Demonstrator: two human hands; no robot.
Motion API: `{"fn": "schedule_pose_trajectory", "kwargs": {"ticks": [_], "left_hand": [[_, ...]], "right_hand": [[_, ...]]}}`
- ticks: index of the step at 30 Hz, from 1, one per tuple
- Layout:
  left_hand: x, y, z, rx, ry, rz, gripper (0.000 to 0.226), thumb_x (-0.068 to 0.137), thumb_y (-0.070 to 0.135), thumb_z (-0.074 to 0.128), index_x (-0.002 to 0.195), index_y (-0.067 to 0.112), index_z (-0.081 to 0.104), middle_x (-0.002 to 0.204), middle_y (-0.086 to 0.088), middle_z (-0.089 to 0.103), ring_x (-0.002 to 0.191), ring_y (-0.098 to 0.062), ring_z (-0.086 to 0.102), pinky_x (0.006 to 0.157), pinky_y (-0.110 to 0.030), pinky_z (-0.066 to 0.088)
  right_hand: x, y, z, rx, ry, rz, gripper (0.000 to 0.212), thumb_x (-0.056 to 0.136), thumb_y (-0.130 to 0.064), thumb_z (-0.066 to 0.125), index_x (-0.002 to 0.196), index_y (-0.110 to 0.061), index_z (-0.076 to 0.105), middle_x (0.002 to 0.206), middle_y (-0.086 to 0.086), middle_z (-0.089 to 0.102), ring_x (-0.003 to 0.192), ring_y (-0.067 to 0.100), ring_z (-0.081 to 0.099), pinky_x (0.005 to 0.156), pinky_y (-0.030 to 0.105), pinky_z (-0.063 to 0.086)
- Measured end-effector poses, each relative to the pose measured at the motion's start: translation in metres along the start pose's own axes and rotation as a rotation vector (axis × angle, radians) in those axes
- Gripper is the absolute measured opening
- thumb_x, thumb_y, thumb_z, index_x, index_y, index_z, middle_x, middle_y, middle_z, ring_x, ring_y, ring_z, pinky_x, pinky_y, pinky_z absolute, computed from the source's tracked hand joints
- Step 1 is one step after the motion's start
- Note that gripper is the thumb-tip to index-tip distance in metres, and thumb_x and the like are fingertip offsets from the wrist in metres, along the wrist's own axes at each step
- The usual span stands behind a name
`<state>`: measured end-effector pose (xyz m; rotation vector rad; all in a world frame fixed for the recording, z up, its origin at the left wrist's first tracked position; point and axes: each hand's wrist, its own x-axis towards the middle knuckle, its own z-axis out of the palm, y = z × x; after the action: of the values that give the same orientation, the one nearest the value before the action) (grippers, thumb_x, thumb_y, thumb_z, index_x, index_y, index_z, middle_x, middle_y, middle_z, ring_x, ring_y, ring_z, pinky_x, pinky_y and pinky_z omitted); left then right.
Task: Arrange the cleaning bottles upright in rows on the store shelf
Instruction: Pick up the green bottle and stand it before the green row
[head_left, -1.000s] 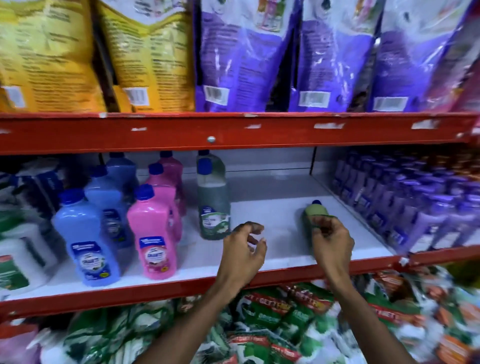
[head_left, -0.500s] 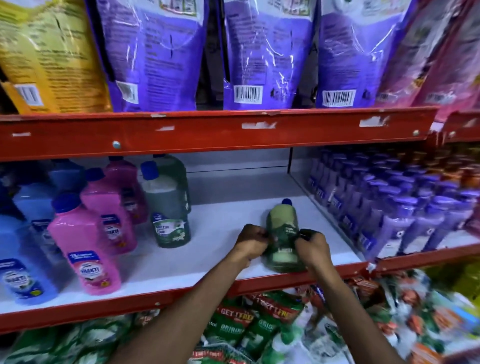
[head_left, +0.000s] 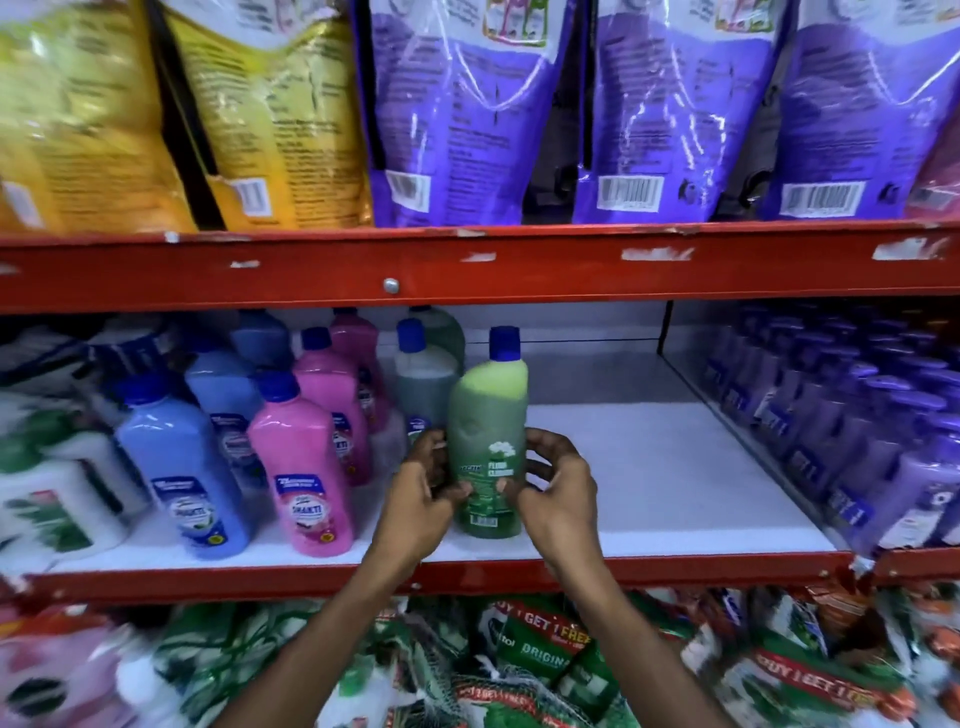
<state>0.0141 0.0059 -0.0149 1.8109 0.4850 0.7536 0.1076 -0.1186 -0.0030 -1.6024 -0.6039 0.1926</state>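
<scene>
On the white shelf board (head_left: 649, 467), just inside its front edge at about 6 o'clock of the bay, I have the green bottle (head_left: 488, 441) standing between my two hands. It looks upright, perhaps leaning a touch toward 1 o'clock, with its blue cap at 12 and its base on or just above the board; I cannot tell which.

As for progress, I judge the job partly done. At 9 o'clock of the green bottle the pink bottles (head_left: 306, 467) and blue bottles (head_left: 182, 467) already stand in rows running back toward the wall, and two darker green bottles (head_left: 423, 384) stand directly behind mine at 11 o'clock, so this one seems to be taking the front spot of that row. From 1 to 4 o'clock the board is bare up to the divider, beyond which purple bottles (head_left: 831, 441) fill the next bay. I see no other loose bottle waiting in view.

My left hand (head_left: 426, 499) curls around the bottle's left side, fingers wrapped behind it and thumb on the label. My right hand (head_left: 558, 493) cups the right side, fingers half curled, thumb tip pressing the label; both grip the lower half.
</scene>
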Motion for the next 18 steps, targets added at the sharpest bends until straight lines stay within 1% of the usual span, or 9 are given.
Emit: {"fn": "schedule_pose_trajectory", "kwargs": {"ticks": [4,5,7,8,11,13,15,16,18], "left_hand": [[-0.006,-0.012,-0.024,0.048,0.072,0.035,0.054,0.08,-0.016,0.059,0.126,0.011,0.049,0.118,-0.008,0.07,0.11,-0.017,0.068,0.094,-0.029,0.055],[-0.006,-0.015,-0.028,0.063,0.084,0.042,0.055,0.08,-0.015,0.06,0.127,0.012,0.049,0.118,-0.005,0.071,0.111,-0.016,0.068,0.095,-0.029,0.055],[-0.007,-0.019,-0.034,0.091,0.108,0.047,0.056,0.079,-0.012,0.062,0.127,0.014,0.05,0.114,0.004,0.072,0.109,-0.012,0.068,0.092,-0.024,0.055],[-0.008,-0.021,-0.037,0.097,0.114,0.044,0.056,0.079,-0.01,0.064,0.126,0.017,0.05,0.113,0.008,0.072,0.108,-0.01,0.069,0.091,-0.025,0.056],[-0.011,-0.025,-0.04,0.146,0.104,0.033,0.049,0.076,0.007,0.064,0.118,0.027,0.049,0.11,0.007,0.073,0.103,-0.012,0.07,0.089,-0.041,0.059],[-0.014,-0.024,-0.042,0.188,0.092,0.034,0.038,0.077,0.015,0.057,0.112,0.028,0.05,0.109,0.004,0.072,0.101,-0.015,0.069,0.087,-0.045,0.058],[-0.018,-0.022,-0.043,0.2,0.084,0.052,0.032,0.078,0.014,0.05,0.108,0.026,0.049,0.108,0.002,0.069,0.102,-0.017,0.067,0.089,-0.046,0.056],[-0.021,-0.021,-0.043,0.218,0.079,0.063,0.029,0.08,0.012,0.048,0.106,0.025,0.049,0.106,0.001,0.068,0.1,-0.018,0.066,0.088,-0.045,0.056],[-0.024,-0.021,-0.043,0.253,0.061,0.087,0.025,0.085,0.003,0.047,0.101,0.023,0.049,0.096,0.001,0.068,0.089,-0.019,0.066,0.081,-0.041,0.057]], "right_hand": [[-0.005,0.005,0.035,0.009,-0.007,-0.012,0.046,0.073,0.008,0.071,0.111,-0.015,0.061,0.104,-0.004,0.069,0.092,0.009,0.067,0.059,0.007,0.052],[-0.007,0.006,0.041,0.008,-0.003,-0.017,0.047,0.073,0.009,0.07,0.111,-0.015,0.061,0.104,-0.004,0.069,0.093,0.01,0.067,0.061,0.007,0.053],[-0.012,0.008,0.05,0.01,0.014,-0.038,0.048,0.074,0.01,0.069,0.112,-0.018,0.061,0.106,-0.005,0.069,0.096,0.01,0.068,0.067,0.009,0.055],[-0.014,0.008,0.053,-0.007,0.026,-0.06,0.049,0.075,0.008,0.068,0.114,-0.021,0.061,0.109,-0.005,0.068,0.098,0.009,0.066,0.071,0.01,0.055],[-0.019,0.016,0.055,-0.147,0.095,-0.149,0.053,0.081,-0.003,0.067,0.125,-0.031,0.058,0.114,-0.005,0.057,0.098,0.008,0.061,0.078,0.02,0.055],[-0.022,0.021,0.054,-0.155,0.111,-0.145,0.051,0.085,-0.004,0.062,0.128,-0.031,0.055,0.108,-0.004,0.061,0.094,0.011,0.064,0.074,0.021,0.057],[-0.024,0.021,0.053,-0.116,0.087,-0.113,0.046,0.086,-0.001,0.059,0.123,-0.027,0.051,0.105,-0.006,0.066,0.092,0.011,0.068,0.066,0.015,0.056],[-0.025,0.02,0.051,-0.106,0.054,-0.104,0.044,0.086,0.0,0.06,0.121,-0.026,0.049,0.107,-0.007,0.066,0.094,0.01,0.068,0.066,0.014,0.055],[-0.026,0.019,0.048,-0.085,-0.082,-0.086,0.046,0.083,-0.005,0.066,0.12,-0.024,0.046,0.114,-0.01,0.064,0.101,0.006,0.066,0.076,0.014,0.055]]}}
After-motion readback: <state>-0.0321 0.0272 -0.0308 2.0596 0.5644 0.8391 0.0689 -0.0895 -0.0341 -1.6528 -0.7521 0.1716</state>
